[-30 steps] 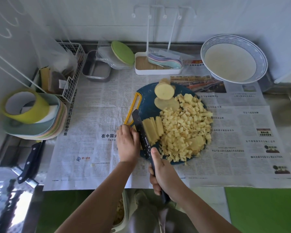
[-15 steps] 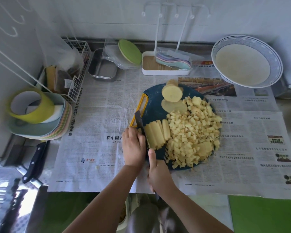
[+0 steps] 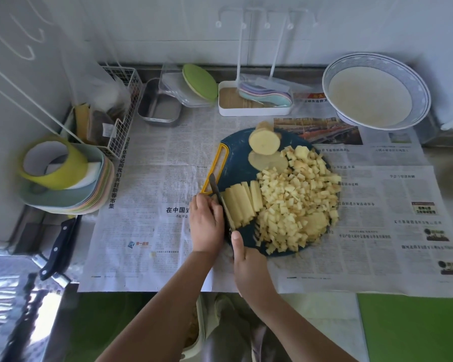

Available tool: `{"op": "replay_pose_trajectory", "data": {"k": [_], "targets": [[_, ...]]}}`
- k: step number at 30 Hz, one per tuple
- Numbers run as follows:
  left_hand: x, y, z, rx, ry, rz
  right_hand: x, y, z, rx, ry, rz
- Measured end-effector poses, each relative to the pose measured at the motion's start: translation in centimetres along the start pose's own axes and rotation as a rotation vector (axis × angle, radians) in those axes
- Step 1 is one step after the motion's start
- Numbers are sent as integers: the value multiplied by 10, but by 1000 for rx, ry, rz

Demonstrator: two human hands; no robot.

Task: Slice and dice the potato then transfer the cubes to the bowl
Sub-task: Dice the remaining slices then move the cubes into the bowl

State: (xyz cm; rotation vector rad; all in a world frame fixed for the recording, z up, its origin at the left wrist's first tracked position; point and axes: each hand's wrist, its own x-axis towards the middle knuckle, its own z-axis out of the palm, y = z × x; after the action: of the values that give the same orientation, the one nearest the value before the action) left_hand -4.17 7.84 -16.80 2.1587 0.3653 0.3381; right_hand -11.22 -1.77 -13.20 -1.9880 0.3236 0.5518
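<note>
I'm well along: cubes point(image 3: 298, 205) piled up, right hand point(image 3: 249, 262) gripping the knife point(image 3: 221, 202) at the strips point(image 3: 242, 202), left hand point(image 3: 205, 226) curled beside it (can't tell on what), potato chunk point(image 3: 264, 141) and bowl point(image 3: 375, 91) transfer not yet done.

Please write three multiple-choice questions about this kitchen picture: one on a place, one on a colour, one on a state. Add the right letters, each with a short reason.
1. Where is the bowl? A. behind the cutting board, to the right B. on the floor C. in a sink
2. The cutting board's handle is: A. red B. yellow C. white
3. The knife on the board is: A. lying free B. inside a drawer C. gripped by the right hand
1 A: it stands far right, by the wall. 2 B: the loop is yellow. 3 C: that hand closes round its handle.
</note>
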Motion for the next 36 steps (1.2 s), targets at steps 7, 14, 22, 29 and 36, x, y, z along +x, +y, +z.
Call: {"op": "replay_pose_trajectory", "data": {"k": [7, 14, 22, 29, 36], "targets": [[19, 9, -34, 19, -361, -250, 1, -10, -1, -182, 67, -92], [41, -1, -57, -164, -602, -462, 2, -4, 2, -46, -8, -23], [34, 8, -60, -272, -628, -566, 2, -11, -2, -256, 43, -64], [38, 9, -65, -360, -663, -608, 0, -10, -10, 246, -45, 87], [43, 5, -68, -332, -721, -587, -4, -18, -37, 397, -232, 230]]}}
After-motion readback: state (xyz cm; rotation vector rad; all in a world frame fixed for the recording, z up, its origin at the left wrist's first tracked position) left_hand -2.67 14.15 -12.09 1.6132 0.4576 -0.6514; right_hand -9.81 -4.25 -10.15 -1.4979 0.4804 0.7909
